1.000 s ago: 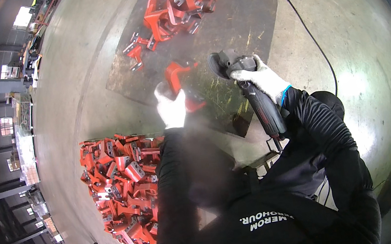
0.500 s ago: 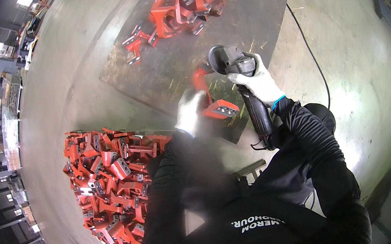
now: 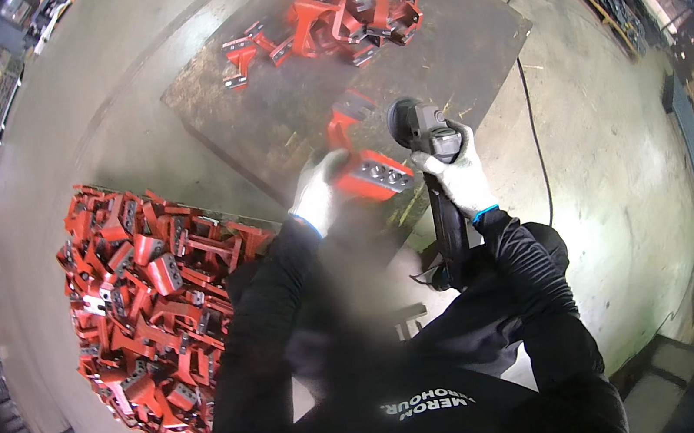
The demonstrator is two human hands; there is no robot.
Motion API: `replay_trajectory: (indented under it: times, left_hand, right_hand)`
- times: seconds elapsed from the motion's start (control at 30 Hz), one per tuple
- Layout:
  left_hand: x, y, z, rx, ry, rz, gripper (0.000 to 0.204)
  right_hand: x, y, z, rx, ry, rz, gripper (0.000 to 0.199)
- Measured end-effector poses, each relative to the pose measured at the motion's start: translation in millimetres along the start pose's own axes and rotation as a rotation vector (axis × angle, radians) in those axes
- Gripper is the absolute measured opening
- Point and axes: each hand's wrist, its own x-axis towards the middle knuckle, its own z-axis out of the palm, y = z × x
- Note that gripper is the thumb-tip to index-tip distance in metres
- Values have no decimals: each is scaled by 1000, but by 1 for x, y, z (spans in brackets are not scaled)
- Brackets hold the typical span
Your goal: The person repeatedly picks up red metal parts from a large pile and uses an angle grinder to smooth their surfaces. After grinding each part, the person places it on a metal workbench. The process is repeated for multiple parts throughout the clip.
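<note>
My left hand [image 3: 320, 192], in a white glove, is closed on the near end of a red metal bracket [image 3: 371, 175]. Dark holes show in the bracket's bare grey near face, and its far end is blurred. In my gloved right hand [image 3: 461, 166] is an angle grinder [image 3: 428, 129], gripped around its grey head, with the black body pointing back toward my knee. The grinder's round disc faces the bracket from the right, and a gap shows between them. The bracket is over the dark metal plate [image 3: 266, 131]; whether it rests there I cannot tell.
A heap of red brackets [image 3: 359, 9] lies on the far part of the plate, with a few loose ones [image 3: 240, 60] to its left. At my left stands a large pile of similar brackets [image 3: 157, 303]. A black cable [image 3: 534, 130] runs along the floor at right.
My left hand has turned the bracket, so its holed face shows more fully. The grinder's disc is farther from the bracket's far end. The view has shifted as well.
</note>
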Motion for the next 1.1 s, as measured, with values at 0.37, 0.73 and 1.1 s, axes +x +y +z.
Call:
replay_trajectory:
  times: [0.37,0.73,1.1]
  left_hand:
    - [16,-41,-1,-245,-192,-228,37]
    - [-1,-13,11,-250,-51,-269,49]
    - [0,-16,9,-225,-63,-250,40]
  right_hand:
    - [-9,1,20,-588,86,-516,81]
    - [-14,2,30,-576,12,-437,79]
    - [-10,4,32,-574,57,-457,79]
